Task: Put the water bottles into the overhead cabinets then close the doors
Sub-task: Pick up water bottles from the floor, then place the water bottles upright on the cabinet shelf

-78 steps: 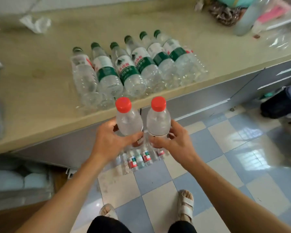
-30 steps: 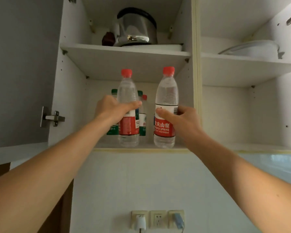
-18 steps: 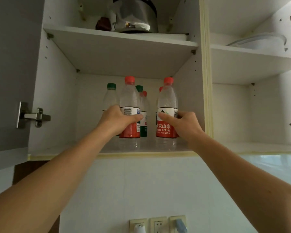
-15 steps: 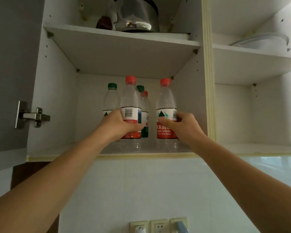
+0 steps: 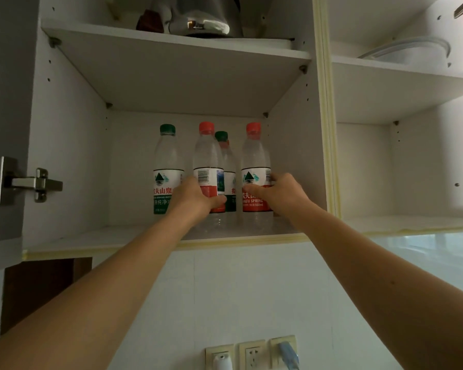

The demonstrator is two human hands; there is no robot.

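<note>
Five water bottles show on the lower shelf of the left overhead cabinet, all upright: two red-capped in front, two green-capped, and one more red cap barely visible behind. Left hand grips the left red-capped bottle around its label; right hand grips the right red-capped bottle likewise. One green-capped bottle stands just left of the left hand, the rear green-capped bottle between the held pair. Against half a second ago, both held bottles sit slightly deeper on the shelf — hands unchanged in grip. Three wall sockets are cut off by the bottom edge. One metal pot on the upper shelf is cropped at top; the rearmost red cap is mostly hidden. One door hinge at left.
</note>
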